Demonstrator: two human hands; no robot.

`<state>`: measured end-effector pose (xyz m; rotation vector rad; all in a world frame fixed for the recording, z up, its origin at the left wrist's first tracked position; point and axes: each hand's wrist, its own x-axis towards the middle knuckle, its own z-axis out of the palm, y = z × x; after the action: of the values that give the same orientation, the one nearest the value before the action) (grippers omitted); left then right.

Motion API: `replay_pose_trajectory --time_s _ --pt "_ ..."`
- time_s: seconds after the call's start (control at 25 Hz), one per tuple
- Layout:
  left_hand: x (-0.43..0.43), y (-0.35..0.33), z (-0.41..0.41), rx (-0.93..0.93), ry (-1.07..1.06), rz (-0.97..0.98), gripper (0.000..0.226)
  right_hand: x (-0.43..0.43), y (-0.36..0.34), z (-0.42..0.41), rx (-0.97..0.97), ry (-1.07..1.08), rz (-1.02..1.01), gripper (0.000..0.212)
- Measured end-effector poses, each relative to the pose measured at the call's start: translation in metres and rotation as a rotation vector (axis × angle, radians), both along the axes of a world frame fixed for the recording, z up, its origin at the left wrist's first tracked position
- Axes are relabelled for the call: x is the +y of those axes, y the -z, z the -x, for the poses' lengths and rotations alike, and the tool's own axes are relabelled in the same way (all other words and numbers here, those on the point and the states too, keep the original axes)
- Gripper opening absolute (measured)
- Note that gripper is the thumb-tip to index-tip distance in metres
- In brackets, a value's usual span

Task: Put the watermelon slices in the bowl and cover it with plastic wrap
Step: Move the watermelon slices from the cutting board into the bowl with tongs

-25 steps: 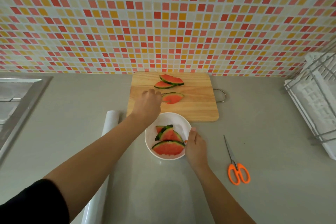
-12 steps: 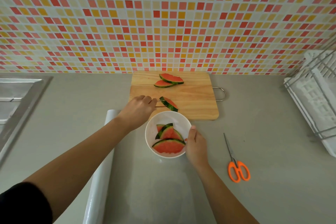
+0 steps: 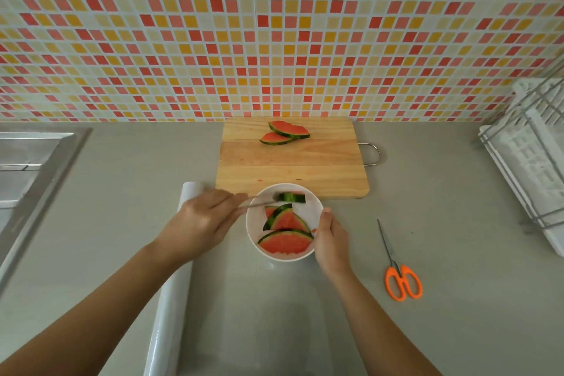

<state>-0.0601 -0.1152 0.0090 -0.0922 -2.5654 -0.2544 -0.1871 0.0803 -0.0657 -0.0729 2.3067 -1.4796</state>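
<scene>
- Your left hand point(image 3: 201, 223) curls its fingers round a thin metal utensil point(image 3: 259, 203), holding a watermelon slice point(image 3: 291, 197) over the far side of the bowl point(image 3: 316, 206).
- Your right hand point(image 3: 331, 238) grips the bowl's right edge, thumb on the rim.
- More slices point(image 3: 285, 241) lie inside the bowl.
- Two board slices point(image 3: 285, 133) rest on the cutting board point(image 3: 293, 171).
- The plastic wrap roll point(image 3: 171, 314) lies just left of the bowl.

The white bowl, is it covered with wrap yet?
Uncovered. The white bowl has no film across its rim, watermelon slices show plainly inside, and the plastic wrap roll lies beside it.
</scene>
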Motion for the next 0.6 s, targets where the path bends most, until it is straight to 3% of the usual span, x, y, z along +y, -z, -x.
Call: replay_pose_trajectory --time_s 0.16,0.44,0.6 --pt "0.023 0.015 -0.009 -0.139 0.05 0.19 0.032 -0.001 -0.001 0.0 -0.029 -0.001 0.008 0.045" --pt "0.045 -0.006 -0.009 -0.269 -0.003 0.046 0.031 -0.002 0.001 0.002 -0.022 0.01 0.003 0.047" --pt "0.006 -0.023 -0.002 -0.198 -0.102 -0.093 0.037 -0.001 0.001 0.001 -0.002 -0.013 0.011 0.049"
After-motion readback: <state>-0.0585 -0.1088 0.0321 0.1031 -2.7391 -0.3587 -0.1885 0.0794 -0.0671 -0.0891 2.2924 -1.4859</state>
